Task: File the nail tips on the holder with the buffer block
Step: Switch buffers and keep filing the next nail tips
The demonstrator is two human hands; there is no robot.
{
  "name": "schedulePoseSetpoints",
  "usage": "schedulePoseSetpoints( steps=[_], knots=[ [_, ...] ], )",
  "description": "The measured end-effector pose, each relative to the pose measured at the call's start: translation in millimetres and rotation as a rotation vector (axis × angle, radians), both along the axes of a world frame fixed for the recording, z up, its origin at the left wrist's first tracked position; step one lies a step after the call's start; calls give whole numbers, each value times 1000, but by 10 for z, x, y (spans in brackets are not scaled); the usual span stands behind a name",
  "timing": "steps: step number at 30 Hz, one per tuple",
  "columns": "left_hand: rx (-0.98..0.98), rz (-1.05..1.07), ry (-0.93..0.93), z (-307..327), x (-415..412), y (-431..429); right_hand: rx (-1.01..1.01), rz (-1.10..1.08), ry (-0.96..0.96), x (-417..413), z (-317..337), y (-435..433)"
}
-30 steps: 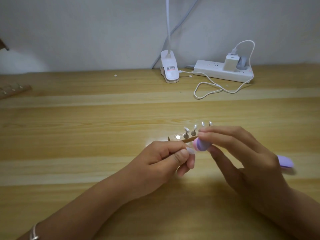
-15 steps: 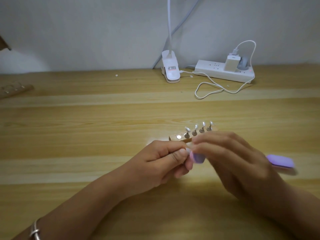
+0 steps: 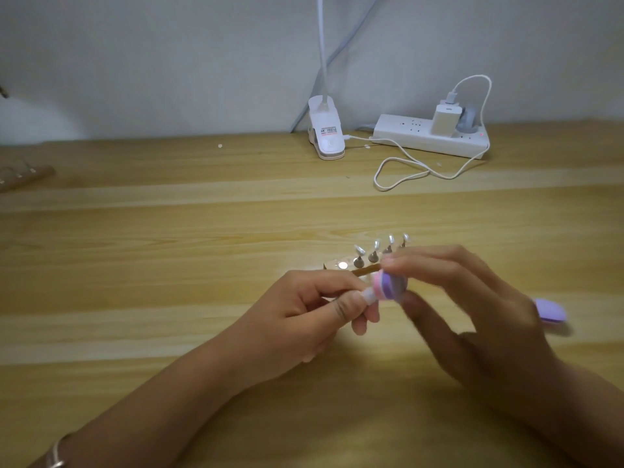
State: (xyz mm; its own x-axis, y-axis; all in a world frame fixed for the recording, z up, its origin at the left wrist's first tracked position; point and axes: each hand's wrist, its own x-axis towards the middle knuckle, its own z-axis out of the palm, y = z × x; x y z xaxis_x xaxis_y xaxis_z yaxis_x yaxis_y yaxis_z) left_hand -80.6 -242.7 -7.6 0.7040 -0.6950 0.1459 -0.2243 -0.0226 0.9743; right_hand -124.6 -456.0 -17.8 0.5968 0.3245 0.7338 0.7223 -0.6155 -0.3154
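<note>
A small wooden holder (image 3: 337, 265) lies on the table just behind my hands, with several clear nail tips (image 3: 374, 246) standing on metal pegs and one bare round magnet at its left end. My left hand (image 3: 304, 312) pinches a single clear nail tip (image 3: 470, 294) between thumb and forefinger. My right hand (image 3: 472, 305) holds a pink and purple buffer block (image 3: 489, 287) by its end, and the block's face touches that nail tip. The right fingers look blurred.
A second purple block (image 3: 550, 310) lies on the table behind my right hand. At the back stand a white clip lamp (image 3: 326, 136), a white power strip (image 3: 429, 135) with a charger and a looped cable (image 3: 405, 170). Another wooden holder (image 3: 20, 175) sits at the far left.
My right hand moved the buffer block down toward me and then back up against the nail tip. My left hand stayed in place, pinching the tip.
</note>
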Motion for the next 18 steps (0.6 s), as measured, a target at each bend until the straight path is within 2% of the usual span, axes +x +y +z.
schedulePoseSetpoints(
  steps=[4,7,13,18],
  knots=[
    [-2,64,-29,-31,7,6,-134,2,-26,4,-12,-9],
    [-15,94,-20,-41,2,-9,-108,-79,4,65,22,-84],
    [-13,100,-72,-51,-3,-15,-127,29,-9,27,-2,-35],
    [1,155,-37,-83,-2,-18,-117,-41,27,91,18,-112]
  ],
)
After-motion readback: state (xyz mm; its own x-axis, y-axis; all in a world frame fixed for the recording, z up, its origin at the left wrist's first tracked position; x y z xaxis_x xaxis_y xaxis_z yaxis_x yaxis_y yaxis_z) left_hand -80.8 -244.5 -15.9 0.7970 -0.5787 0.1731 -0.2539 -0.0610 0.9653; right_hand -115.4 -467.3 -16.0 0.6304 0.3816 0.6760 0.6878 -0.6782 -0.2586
